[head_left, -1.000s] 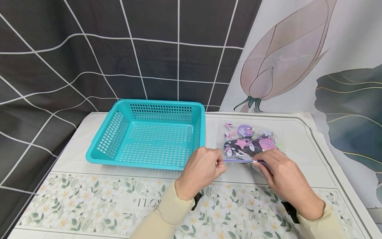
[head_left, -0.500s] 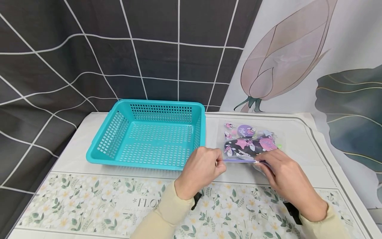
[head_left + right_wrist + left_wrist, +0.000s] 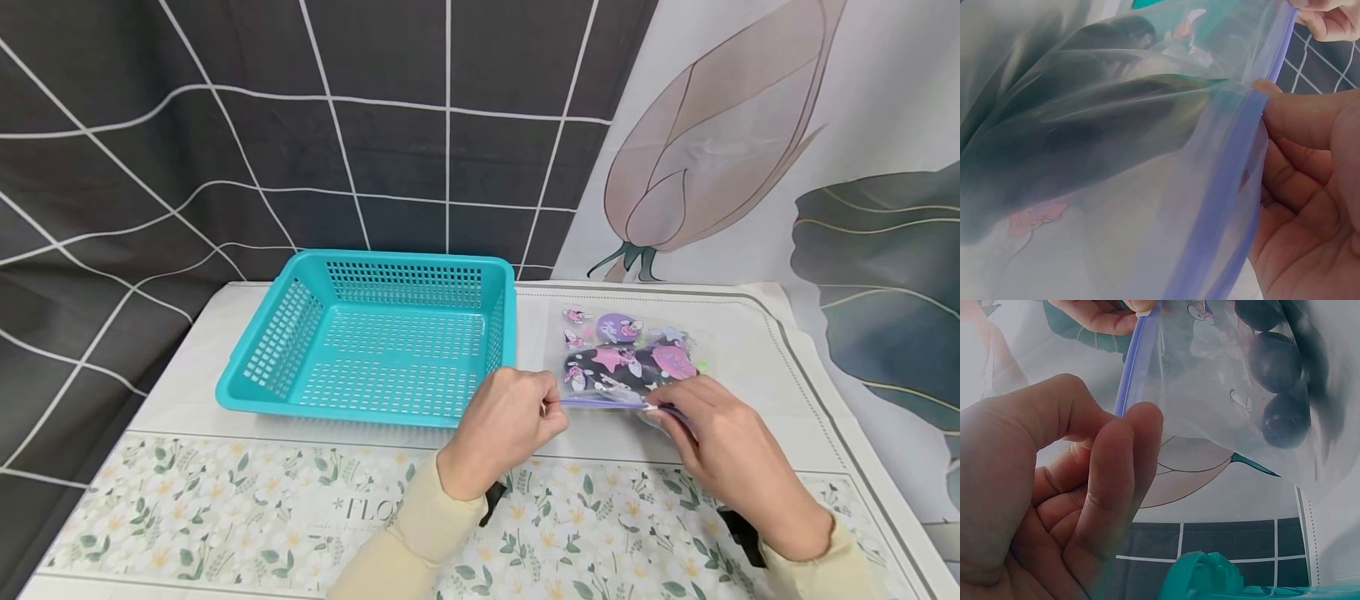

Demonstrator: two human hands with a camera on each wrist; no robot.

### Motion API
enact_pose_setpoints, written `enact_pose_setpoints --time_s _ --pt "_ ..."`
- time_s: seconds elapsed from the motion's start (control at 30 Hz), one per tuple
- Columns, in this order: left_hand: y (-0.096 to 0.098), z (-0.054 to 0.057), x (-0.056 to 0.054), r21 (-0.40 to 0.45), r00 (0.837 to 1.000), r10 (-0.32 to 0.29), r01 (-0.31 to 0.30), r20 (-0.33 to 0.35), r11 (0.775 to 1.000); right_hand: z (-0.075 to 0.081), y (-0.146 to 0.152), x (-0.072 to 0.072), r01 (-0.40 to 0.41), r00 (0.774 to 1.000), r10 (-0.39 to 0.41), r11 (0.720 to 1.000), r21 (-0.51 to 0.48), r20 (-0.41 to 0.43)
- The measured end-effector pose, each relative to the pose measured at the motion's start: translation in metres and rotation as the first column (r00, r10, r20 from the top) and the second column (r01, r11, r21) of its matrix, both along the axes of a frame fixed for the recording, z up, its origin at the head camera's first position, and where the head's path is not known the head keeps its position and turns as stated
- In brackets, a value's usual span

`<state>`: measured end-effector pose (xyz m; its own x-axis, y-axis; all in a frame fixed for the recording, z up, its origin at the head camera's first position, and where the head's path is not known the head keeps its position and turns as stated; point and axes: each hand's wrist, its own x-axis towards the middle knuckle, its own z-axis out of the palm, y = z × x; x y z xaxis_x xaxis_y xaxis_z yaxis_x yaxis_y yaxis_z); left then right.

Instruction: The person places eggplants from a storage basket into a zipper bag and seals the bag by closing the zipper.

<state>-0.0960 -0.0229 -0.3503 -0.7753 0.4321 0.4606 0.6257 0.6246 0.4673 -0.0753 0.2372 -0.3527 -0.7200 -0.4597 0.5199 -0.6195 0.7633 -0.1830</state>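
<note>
A clear slider zip bag (image 3: 622, 362) printed with pink and purple cartoon figures lies right of the basket, its purple zip strip (image 3: 600, 404) toward me. Dark rounded things (image 3: 1275, 362) show through the plastic. My left hand (image 3: 510, 425) pinches the strip's left end between thumb and curled fingers. Further right along the strip, my right hand (image 3: 727, 450) pinches at the white slider, which its fingers partly cover. Left of the slider the strip runs as one line. In the right wrist view, the purple edges (image 3: 1210, 212) on the near side stand apart.
A turquoise plastic basket (image 3: 367, 412) with slotted walls stands at the left, its right front corner beside my left hand. A floral-printed cloth (image 3: 262, 508) covers the table. Dark grid-patterned fabric (image 3: 390, 142) and a flower-printed curtain (image 3: 712, 125) hang behind.
My right hand has slid slightly right along the strip with the slider, and a longer stretch of purple strip shows between the hands. My left hand stays in place.
</note>
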Motion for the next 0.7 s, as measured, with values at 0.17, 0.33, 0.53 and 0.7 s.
enact_pose_setpoints --time_s 0.17,0.33,0.53,0.7 --pt "0.0000 -0.0005 -0.0003 0.006 1.000 -0.002 0.002 -0.001 1.000 -0.0005 0.0017 0.0008 0.005 1.000 -0.005 1.000 0.001 -0.002" --pt "-0.0002 -0.0011 -0.0007 0.019 1.000 -0.007 0.008 -0.003 1.000 -0.0001 0.0031 0.0008 -0.001 1.000 0.001 1.000 0.005 -0.001" --pt "-0.0009 -0.0013 -0.0013 0.025 1.000 -0.003 0.003 0.001 1.000 0.0009 0.0043 0.0002 -0.003 1.000 0.003 1.000 0.017 -0.006" --pt "-0.0012 -0.0003 -0.0015 0.020 1.000 0.003 -0.003 0.014 1.000 0.0014 0.0055 0.0003 0.001 1.000 -0.001 1.000 0.020 -0.011"
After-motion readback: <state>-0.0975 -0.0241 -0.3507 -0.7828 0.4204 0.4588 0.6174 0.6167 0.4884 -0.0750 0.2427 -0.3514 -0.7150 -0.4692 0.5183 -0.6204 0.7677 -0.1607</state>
